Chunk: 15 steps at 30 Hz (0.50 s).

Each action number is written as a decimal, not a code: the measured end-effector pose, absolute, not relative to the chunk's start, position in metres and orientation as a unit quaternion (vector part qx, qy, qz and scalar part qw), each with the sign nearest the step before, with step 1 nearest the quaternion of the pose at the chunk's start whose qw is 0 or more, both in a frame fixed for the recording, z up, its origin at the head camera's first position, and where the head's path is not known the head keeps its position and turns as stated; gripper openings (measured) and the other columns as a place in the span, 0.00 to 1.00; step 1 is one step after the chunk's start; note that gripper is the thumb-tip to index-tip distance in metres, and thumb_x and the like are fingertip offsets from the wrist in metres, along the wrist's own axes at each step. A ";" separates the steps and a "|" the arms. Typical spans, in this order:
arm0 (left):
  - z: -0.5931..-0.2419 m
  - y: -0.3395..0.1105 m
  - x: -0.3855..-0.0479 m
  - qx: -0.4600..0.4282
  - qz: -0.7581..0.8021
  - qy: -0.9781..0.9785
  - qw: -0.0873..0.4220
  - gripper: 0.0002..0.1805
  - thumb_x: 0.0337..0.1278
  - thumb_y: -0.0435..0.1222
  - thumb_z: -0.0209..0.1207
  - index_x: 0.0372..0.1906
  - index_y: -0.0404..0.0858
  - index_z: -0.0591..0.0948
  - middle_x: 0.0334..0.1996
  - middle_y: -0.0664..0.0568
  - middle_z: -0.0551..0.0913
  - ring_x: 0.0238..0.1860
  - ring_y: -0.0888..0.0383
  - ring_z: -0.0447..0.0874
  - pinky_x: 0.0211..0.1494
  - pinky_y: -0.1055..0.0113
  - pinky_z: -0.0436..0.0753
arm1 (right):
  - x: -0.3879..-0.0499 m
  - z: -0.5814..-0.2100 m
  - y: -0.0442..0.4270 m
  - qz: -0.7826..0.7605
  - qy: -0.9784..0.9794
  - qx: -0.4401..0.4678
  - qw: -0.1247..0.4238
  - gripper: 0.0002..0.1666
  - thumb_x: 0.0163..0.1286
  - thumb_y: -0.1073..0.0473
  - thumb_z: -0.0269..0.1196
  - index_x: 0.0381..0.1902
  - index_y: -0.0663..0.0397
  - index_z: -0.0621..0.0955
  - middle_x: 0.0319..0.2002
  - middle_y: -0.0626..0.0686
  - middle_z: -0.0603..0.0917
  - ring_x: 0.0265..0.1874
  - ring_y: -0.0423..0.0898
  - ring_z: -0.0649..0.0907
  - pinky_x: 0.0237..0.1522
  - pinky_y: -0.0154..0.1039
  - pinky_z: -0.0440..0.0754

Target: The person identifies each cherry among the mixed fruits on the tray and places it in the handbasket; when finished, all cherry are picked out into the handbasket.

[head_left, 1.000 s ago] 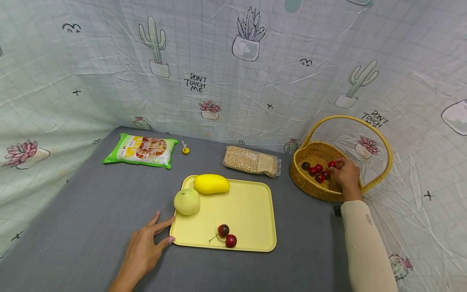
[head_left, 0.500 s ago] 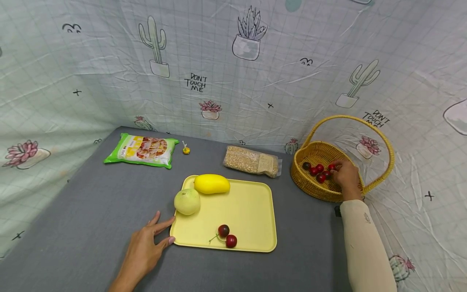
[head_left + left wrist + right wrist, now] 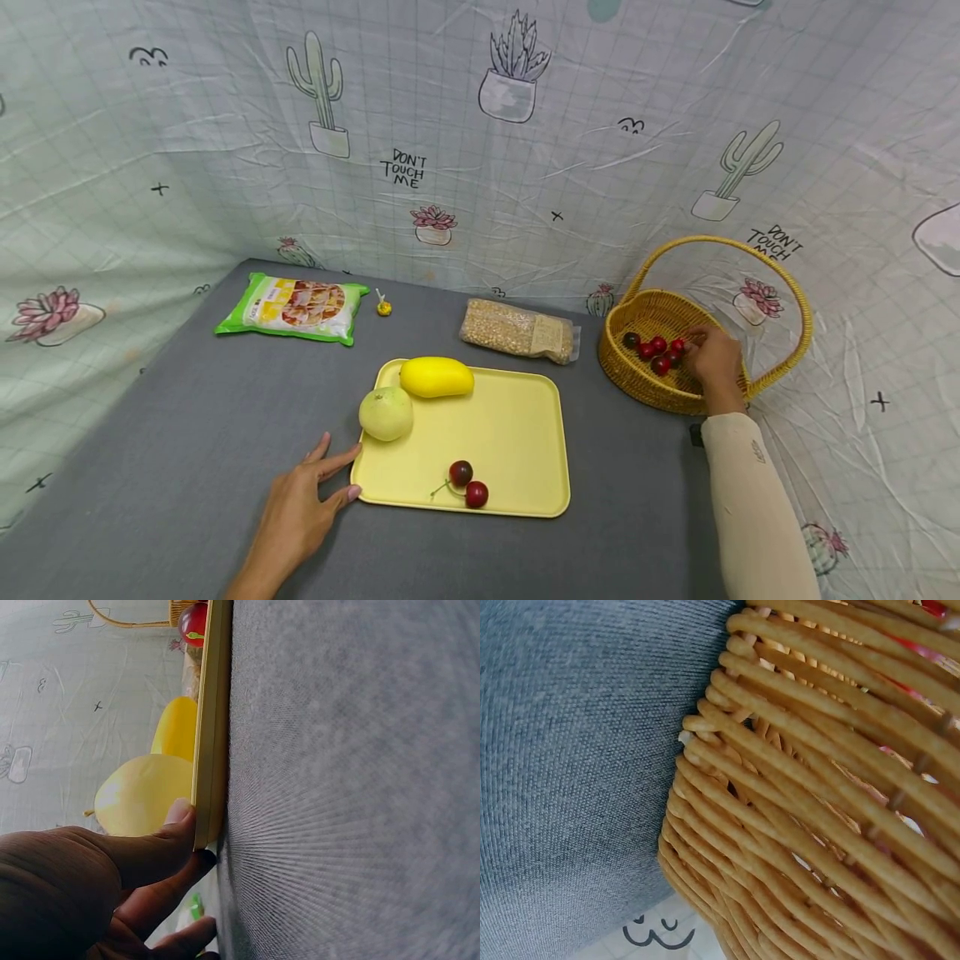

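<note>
A pale yellow tray (image 3: 517,442) lies on the grey tabletop, bearing a yellow mango (image 3: 437,377), a round pale green fruit (image 3: 386,413) and two dark red cherries (image 3: 476,494) with stems. My left hand (image 3: 294,508) rests at its near left corner. In the left wrist view the thumb (image 3: 178,814) touches the rim, with the other fingers extended beyond. My right hand (image 3: 715,358) is inside the wicker basket (image 3: 637,392), its fingertips beside a red cherry (image 3: 678,344). Whether they still touch it is hidden. The right wrist view shows only the basket's woven wall (image 3: 802,795) and grey cloth.
Several other cherries (image 3: 646,351) lie in the basket, whose tall handle (image 3: 804,333) arches over it. Behind the tray is a clear bag of grains (image 3: 513,328). At the back left are a green-and-white food packet (image 3: 296,308) and a small yellow lollipop (image 3: 384,308). A patterned cloth (image 3: 465,133) hangs behind.
In the basket, the cherry at my right fingertips has come down slightly to the left, and a small gap seems to show beside the fingers. My left hand and the tray stay put.
</note>
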<state>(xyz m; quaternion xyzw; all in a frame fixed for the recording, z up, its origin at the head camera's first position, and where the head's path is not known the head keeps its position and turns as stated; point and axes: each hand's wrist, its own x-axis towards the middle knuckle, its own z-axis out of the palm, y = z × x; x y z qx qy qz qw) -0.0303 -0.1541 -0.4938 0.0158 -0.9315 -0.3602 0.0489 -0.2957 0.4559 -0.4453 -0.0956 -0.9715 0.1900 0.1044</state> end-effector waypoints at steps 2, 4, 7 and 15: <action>-0.494 -0.154 -0.030 0.016 -0.361 -0.931 0.048 0.33 0.51 0.35 0.79 0.67 0.46 0.86 0.74 0.27 0.69 0.69 0.20 0.72 0.65 0.27 0.76 | -0.294 -0.445 0.454 0.200 -0.966 -0.088 0.141 0.21 0.76 0.66 0.57 0.64 0.66 0.82 0.56 0.70 0.88 0.56 0.71 0.84 0.54 0.65 0.81; -0.494 -0.154 -0.030 0.016 -0.362 -0.931 0.048 0.33 0.51 0.35 0.79 0.67 0.46 0.86 0.74 0.27 0.69 0.68 0.20 0.73 0.65 0.27 0.76 | -0.293 -0.443 0.452 0.211 -0.957 -0.085 0.180 0.20 0.76 0.67 0.57 0.63 0.66 0.82 0.55 0.69 0.88 0.56 0.69 0.85 0.55 0.64 0.81; -0.494 -0.154 -0.030 0.014 -0.361 -0.931 0.051 0.33 0.51 0.35 0.79 0.66 0.46 0.86 0.74 0.27 0.70 0.68 0.20 0.73 0.65 0.27 0.77 | -0.291 -0.441 0.446 0.229 -0.939 -0.081 0.243 0.16 0.77 0.65 0.63 0.59 0.64 0.85 0.53 0.66 0.90 0.51 0.68 0.87 0.50 0.62 0.81; -0.495 -0.155 -0.030 0.009 -0.359 -0.931 0.058 0.33 0.50 0.35 0.80 0.66 0.46 0.86 0.73 0.26 0.70 0.68 0.21 0.74 0.64 0.27 0.77 | -0.283 -0.431 0.428 0.250 -0.907 -0.047 0.336 0.16 0.74 0.58 0.71 0.55 0.60 0.88 0.46 0.65 0.92 0.35 0.61 0.87 0.38 0.44 0.74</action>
